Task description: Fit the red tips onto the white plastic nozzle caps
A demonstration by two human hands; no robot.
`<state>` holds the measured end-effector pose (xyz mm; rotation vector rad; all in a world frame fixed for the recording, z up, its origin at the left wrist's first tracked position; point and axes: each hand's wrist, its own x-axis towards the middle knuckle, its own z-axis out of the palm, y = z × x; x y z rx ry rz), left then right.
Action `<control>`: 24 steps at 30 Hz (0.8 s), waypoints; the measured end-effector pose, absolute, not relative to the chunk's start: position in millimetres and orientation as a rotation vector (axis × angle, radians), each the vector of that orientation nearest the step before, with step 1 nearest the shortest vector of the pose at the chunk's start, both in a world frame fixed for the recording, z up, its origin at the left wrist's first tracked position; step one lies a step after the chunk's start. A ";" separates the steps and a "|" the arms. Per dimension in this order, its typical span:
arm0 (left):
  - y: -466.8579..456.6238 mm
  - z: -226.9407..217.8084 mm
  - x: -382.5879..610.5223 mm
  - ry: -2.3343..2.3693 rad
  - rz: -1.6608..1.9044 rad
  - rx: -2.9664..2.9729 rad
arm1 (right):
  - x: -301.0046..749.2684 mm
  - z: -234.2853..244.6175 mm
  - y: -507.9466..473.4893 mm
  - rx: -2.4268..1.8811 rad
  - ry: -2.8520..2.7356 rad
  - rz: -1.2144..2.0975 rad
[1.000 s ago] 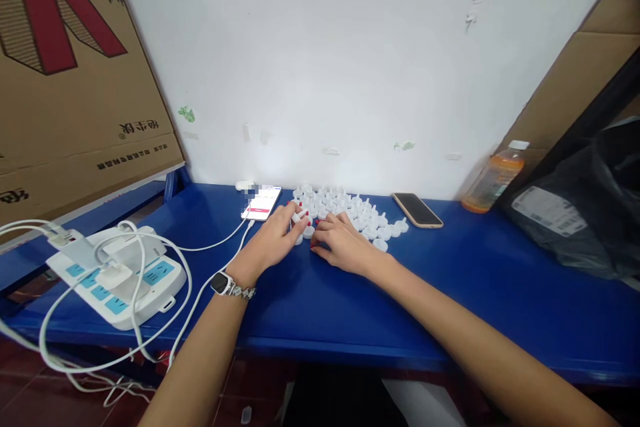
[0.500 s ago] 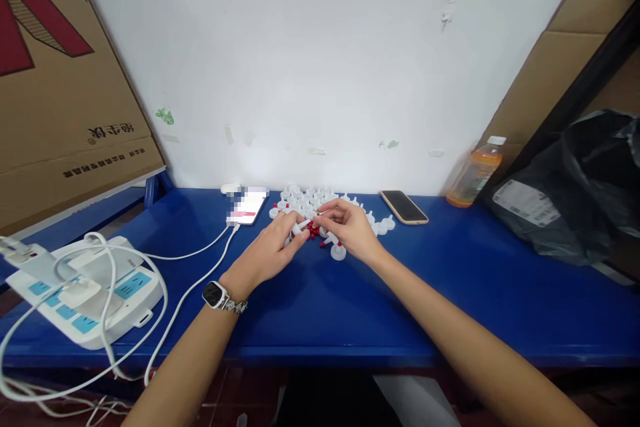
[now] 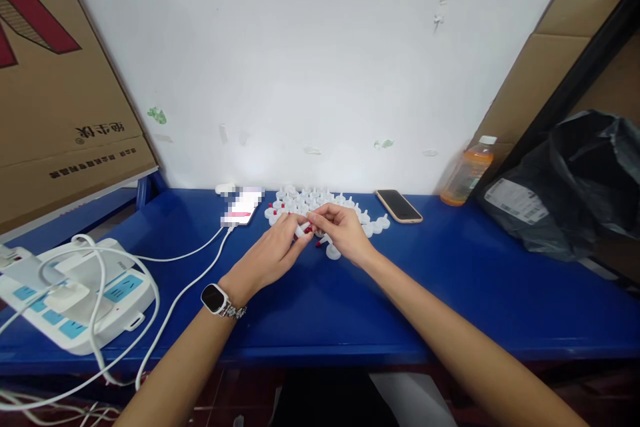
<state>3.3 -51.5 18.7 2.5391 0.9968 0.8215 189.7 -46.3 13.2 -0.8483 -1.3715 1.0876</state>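
My left hand (image 3: 267,250) is closed on a white nozzle cap (image 3: 301,230), held sideways between thumb and fingers. My right hand (image 3: 346,233) meets it at the tip, thumb and forefinger pinched together; what it pinches is mostly hidden, with a bit of red showing nearby. Behind both hands lies a heap of white nozzle caps (image 3: 303,198), a few at its left side carrying red tips (image 3: 271,205). Below my right hand, one white cap (image 3: 333,252) rests on its base, with a small red tip (image 3: 319,244) beside it.
On the blue table (image 3: 325,320) lie a charging phone (image 3: 246,208) on the left and a dark-screened phone (image 3: 399,205) on the right. A power strip (image 3: 120,300) with looping white cables occupies the left. An orange drink bottle (image 3: 467,173) and black plastic bag (image 3: 550,193) stand right.
The right hand's fingers have come closer in, onto the tip of the cap in the left hand. The whole view has shifted slightly, so everything sits a little further left.
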 end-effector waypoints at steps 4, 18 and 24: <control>-48.7 12.1 4.4 0.976 0.903 2.526 | 185.2 13.2 -48.1 -0.830 -1.371 1.072; -47.8 8.9 10.8 0.804 1.036 2.347 | 175.5 22.9 -56.8 -0.763 -1.281 1.079; -48.7 9.5 7.6 0.886 1.015 2.384 | 180.5 22.2 -59.2 -0.923 -1.559 0.772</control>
